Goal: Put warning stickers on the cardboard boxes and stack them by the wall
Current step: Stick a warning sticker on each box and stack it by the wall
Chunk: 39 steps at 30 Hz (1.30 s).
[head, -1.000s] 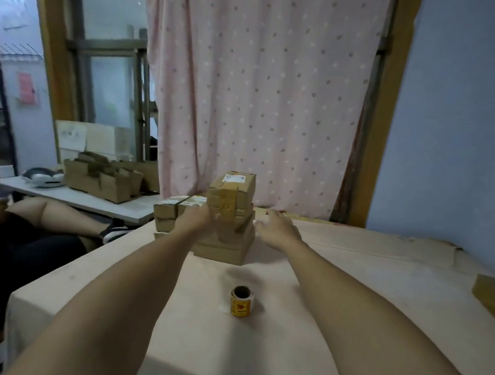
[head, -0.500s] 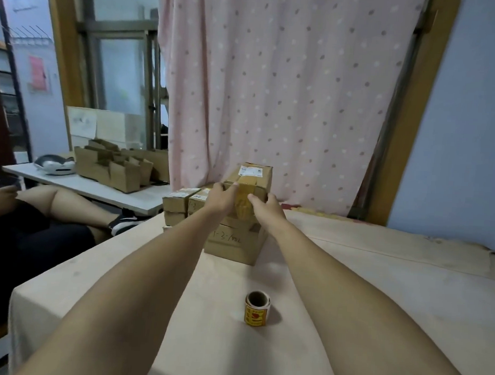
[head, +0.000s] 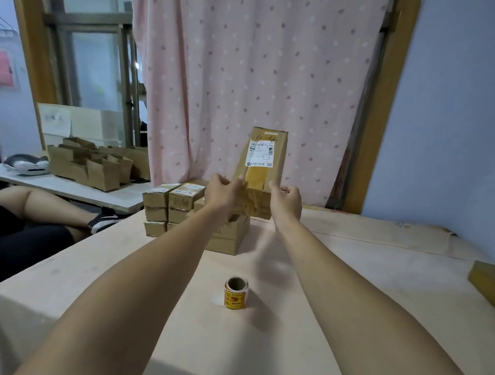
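Box point(head: 263, 165) held in air, tilted up, white label toward camera. Left hand point(head: 222, 190) grips its lower left edge, right hand point(head: 286, 201) its lower right, fingers curled round cardboard. Below it, a bigger box point(head: 227, 240) on table point(head: 350, 277); stack point(head: 168, 209) of small boxes just left. Sticker roll point(head: 236, 293) upright, nearer camera, well apart from hands.

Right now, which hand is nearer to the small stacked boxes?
Left. The left hand holds the lifted box beside the small stacked boxes; the right hand holds its far side.
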Tool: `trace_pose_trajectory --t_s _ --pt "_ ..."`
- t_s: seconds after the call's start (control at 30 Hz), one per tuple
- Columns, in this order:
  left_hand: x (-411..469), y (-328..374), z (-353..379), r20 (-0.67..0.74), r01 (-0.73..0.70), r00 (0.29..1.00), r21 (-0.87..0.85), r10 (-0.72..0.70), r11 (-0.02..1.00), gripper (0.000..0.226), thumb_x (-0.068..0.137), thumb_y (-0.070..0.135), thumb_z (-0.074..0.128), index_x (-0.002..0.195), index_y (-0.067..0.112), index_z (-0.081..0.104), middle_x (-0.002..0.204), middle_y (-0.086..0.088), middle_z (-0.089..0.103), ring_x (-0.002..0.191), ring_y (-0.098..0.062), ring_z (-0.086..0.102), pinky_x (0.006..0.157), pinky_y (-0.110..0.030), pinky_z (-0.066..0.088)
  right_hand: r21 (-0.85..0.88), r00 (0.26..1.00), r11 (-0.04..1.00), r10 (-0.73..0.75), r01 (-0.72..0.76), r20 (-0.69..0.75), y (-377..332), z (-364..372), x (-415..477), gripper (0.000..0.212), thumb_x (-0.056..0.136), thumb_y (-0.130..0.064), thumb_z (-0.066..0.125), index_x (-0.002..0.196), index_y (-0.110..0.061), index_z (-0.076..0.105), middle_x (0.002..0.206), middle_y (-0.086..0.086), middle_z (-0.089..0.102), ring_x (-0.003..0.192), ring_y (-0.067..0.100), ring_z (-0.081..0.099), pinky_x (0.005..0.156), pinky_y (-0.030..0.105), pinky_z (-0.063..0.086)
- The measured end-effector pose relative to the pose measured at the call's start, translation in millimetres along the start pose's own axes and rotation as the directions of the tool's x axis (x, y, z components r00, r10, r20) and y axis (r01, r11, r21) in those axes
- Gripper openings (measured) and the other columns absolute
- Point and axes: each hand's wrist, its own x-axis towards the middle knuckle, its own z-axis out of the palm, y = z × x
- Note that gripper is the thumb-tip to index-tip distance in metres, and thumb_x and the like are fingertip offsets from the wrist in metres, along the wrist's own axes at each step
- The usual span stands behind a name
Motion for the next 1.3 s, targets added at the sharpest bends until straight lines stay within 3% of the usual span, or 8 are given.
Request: trace_pose_trajectory --t_s 0.1,0.27,0.5,0.8,0.93,1.13,1.3 --pt "-26.3 4.2 15.9 0.051 0.024 0.998 0.035 -0.025 0.999 0.041 0.078 0.049 0.077 0.088 0.019 0.051 0.097 -0.012 0.065 0.082 -0.028 0.064 0.071 -0.058 0.061 -0.049 1.000 0.999 0.007 -0.008 -0.013 4.9 -34.7 1.2 0.048 0.090 -0.061 0.059 0.121 -0.023 0.060 0.117 -0.001 0.063 0.102 0.020 0.062 0.083 0.038 0.054" --pt "-80.4 5.8 52.0 0.307 0.073 0.947 0.087 -0.096 0.994 0.039 0.090 0.029 0.074 0.121 0.007 0.064 0.100 -0.008 0.067 0.091 -0.029 0.068 0.053 -0.048 0.061 -0.202 0.998 0.978 0.038 -0.046 -0.044 25.9 -105.1 -4.4 0.047 0.091 -0.058 0.063 0.120 -0.022 0.070 0.115 0.001 0.066 0.100 0.021 0.063 0.087 0.040 0.057" --pt "-154.5 -17.0 95.6 0.463 0.134 0.858 0.213 -0.221 0.968 0.038 0.093 0.027 0.070 0.122 0.007 0.056 0.108 -0.014 0.065 0.099 -0.035 0.066 0.064 -0.060 0.060 -0.266 0.974 0.937 0.219 -0.227 -0.061 75.7 -192.1 -37.6 0.044 0.091 -0.056 0.063 0.116 -0.020 0.070 0.107 0.001 0.072 0.098 0.025 0.068 0.091 0.046 0.059" --pt "-203.8 -49.6 117.9 0.476 0.160 0.827 0.310 -0.299 0.937 0.032 0.093 0.030 0.069 0.115 0.010 0.056 0.107 -0.011 0.061 0.099 -0.035 0.062 0.061 -0.058 0.061 -0.382 0.968 0.890 0.243 -0.247 -0.060 116.2 -236.1 -67.5 0.033 0.100 -0.047 0.056 0.116 -0.023 0.071 0.106 0.002 0.069 0.098 0.027 0.065 0.092 0.041 0.056" --pt "-206.1 -56.7 113.7 0.475 0.159 0.819 0.353 -0.322 0.922 0.034 0.091 0.030 0.071 0.114 0.010 0.057 0.108 -0.013 0.061 0.099 -0.035 0.062 0.062 -0.057 0.061 -0.388 0.959 0.879 0.278 -0.276 -0.052 130.5 -234.8 -77.1 0.030 0.100 -0.048 0.053 0.097 -0.023 0.069 0.103 0.004 0.071 0.096 0.028 0.065 0.093 0.045 0.057" --pt "-207.7 -68.5 114.1 0.461 0.162 0.828 0.349 -0.320 0.923 0.033 0.089 0.032 0.073 0.112 0.013 0.057 0.108 -0.010 0.061 0.100 -0.031 0.062 0.065 -0.055 0.062 -0.336 0.956 0.897 0.292 -0.288 -0.038 139.1 -233.1 -78.6 0.028 0.099 -0.046 0.054 0.091 -0.023 0.068 0.099 0.003 0.071 0.094 0.027 0.066 0.092 0.047 0.059" --pt "-204.8 -69.1 112.4 0.464 0.111 0.834 0.390 -0.300 0.914 0.037 0.089 0.037 0.072 0.114 0.014 0.056 0.108 -0.008 0.063 0.099 -0.029 0.064 0.071 -0.050 0.062 -0.357 0.961 0.895 0.274 -0.267 -0.032 142.2 -233.6 -79.3 0.031 0.099 -0.048 0.052 0.101 -0.023 0.070 0.099 0.002 0.070 0.095 0.026 0.065 0.090 0.044 0.058"
